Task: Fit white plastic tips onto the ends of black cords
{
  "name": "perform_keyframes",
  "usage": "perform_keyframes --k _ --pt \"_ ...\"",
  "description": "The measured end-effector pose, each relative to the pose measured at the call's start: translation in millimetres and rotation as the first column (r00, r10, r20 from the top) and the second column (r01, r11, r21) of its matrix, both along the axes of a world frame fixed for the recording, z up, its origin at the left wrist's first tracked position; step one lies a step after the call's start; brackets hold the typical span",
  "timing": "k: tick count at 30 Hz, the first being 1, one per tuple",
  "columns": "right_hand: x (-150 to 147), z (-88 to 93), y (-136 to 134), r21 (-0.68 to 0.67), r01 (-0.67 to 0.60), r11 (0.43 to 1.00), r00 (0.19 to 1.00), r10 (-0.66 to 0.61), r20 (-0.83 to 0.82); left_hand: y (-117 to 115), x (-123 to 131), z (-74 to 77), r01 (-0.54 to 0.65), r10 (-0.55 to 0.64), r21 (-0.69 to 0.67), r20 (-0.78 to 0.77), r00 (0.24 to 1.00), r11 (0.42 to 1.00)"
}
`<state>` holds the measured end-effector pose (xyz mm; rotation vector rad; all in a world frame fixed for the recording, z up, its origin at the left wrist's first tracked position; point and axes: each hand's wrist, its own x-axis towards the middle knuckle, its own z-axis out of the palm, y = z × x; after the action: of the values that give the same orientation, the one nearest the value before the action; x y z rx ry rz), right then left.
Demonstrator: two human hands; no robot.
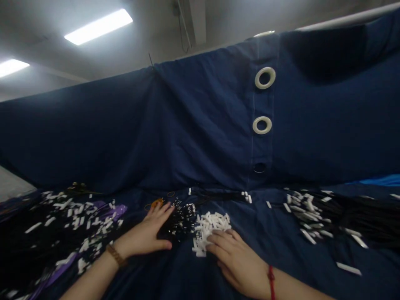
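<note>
My left hand (pixel 146 233) lies flat on the dark blue cloth (pixel 275 250), fingers stretched out and touching a bundle of black cords with metal ends (pixel 179 218). A brown strap is on its wrist. My right hand (pixel 239 260) rests palm down with its fingers curled over the near edge of a small heap of white plastic pieces (pixel 209 227). A red string circles that wrist. I cannot make out anything gripped in either hand.
A dark blue curtain with white eyelet rings (pixel 265 78) hangs right behind the work surface. Heaps of black cords with white tags lie at the left (pixel 71 221) and right (pixel 315 216). An orange bit (pixel 156 203) lies beyond my left fingertips.
</note>
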<state>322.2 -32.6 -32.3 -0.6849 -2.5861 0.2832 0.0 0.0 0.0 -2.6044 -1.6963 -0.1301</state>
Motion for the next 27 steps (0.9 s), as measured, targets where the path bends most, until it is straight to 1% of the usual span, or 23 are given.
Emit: perform_keyframes --k 2,4,6,8,11,15,18,20,22,24,25,27 --pt "-8 4.5 3 0.005 -0.039 0.999 0.998 0.038 0.047 4 -9 -11.6 -0.056 0.056 0.007 -0.021 0.998 0.998" --pt "-21 5.2 8 0.011 -0.103 0.995 0.991 0.101 0.092 6 -17 -18.9 -0.088 0.087 0.0 -0.036 0.996 0.996" --pt "-36 1.7 15 0.02 -0.179 0.984 0.975 0.175 0.133 8 -23 -21.5 -0.073 0.072 -0.022 -0.042 0.997 0.997" --pt "-47 -4.1 22 0.029 -0.22 0.975 0.964 0.213 0.158 10 -28 -20.8 -0.061 0.06 -0.026 -0.04 0.997 0.998" --pt "-50 -11.5 28 0.04 -0.176 0.984 0.973 0.168 0.156 13 -36 -16.8 -0.106 0.106 0.008 -0.027 0.994 0.994" --pt "-43 -14.0 32 0.056 -0.077 0.995 0.989 0.069 0.132 18 -48 -13.1 -0.172 0.171 0.07 0.023 0.985 0.983" --pt "-43 -13.6 31 0.066 -0.028 0.997 0.992 0.019 0.127 21 -49 -19.3 -0.209 0.204 0.087 0.055 0.977 0.974" --pt "-45 -13.0 29 0.074 0.001 0.997 0.992 -0.01 0.128 21 -44 -25.9 -0.226 0.222 0.08 0.058 0.973 0.971" --pt "-46 -11.5 28 0.09 0.053 0.995 0.99 -0.064 0.126 21 -39 -28.1 -0.227 0.223 0.064 0.057 0.973 0.972" --pt "-47 -9.6 28 0.115 0.133 0.985 0.982 -0.146 0.122 18 -38 -20.5 -0.197 0.196 0.029 0.053 0.979 0.98" --pt "-46 -8.7 29 0.128 0.174 0.976 0.975 -0.19 0.12 17 -40 -12.4 -0.175 0.175 0.003 0.05 0.983 0.985" --pt "-43 -8.2 32 0.149 0.251 0.957 0.956 -0.269 0.116 11 -51 9.6 -0.13 0.133 -0.058 0.04 0.99 0.99"
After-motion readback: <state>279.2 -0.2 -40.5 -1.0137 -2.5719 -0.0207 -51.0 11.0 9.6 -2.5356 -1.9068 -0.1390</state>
